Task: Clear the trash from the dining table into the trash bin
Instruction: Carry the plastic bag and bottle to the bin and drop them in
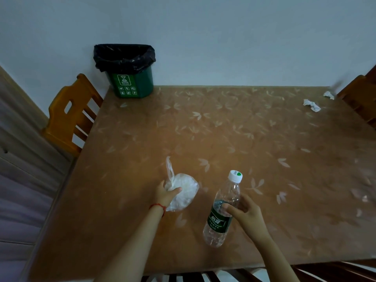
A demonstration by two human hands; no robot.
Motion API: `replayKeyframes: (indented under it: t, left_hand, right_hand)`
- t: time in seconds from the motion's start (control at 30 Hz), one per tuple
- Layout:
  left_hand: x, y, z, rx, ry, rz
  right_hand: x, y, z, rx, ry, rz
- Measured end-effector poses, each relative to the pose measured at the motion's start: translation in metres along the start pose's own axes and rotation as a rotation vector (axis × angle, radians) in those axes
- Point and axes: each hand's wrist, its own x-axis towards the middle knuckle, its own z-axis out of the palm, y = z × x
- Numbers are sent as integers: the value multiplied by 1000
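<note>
Trash is lying in four pieces on the dining table (223, 129), and two of them are being picked up at once. The left hand (165, 195) is closing its fingers around the gathered neck of a white plastic bag (184, 192), whose bulging body is sitting just beyond and to the right of the knuckles. The right hand (245, 210) is wrapping around the middle of a clear water bottle (223, 208) with a green label, thumb pressing on the near side above the label; the capped end is tilting away from the palm, the base pointing back toward the wrist.

By my judgement the pickup step is under way, with neither item clearly lifted yet. Next, both hands will need to carry their loads forward and to the left, well away from where they are now, to the green trash bin (132, 82) lined with a black bag, standing at the far left corner.

Counting: one bag, one bottle, one bin, and two crumpled tissues (311, 104), both lying far ahead and to the right of the right hand, awaiting a second trip.
</note>
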Motion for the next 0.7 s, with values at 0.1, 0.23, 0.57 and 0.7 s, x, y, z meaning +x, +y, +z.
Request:
replayKeyframes:
  t: [0.1, 0.23, 0.57, 0.7]
  left_hand:
    - [2, -1, 7, -35, 12, -17]
    - [5, -5, 12, -45, 55, -33]
    - [-2, -8, 8, -79, 165, -8]
    - [-15, -12, -3, -98, 203, 40]
  right_hand:
    - [0, 3, -3, -2, 11, 19]
    - [0, 6, -7, -4, 19, 41]
    - [-4, 4, -3, -35, 4, 46]
    - [-7, 0, 2, -40, -8, 29]
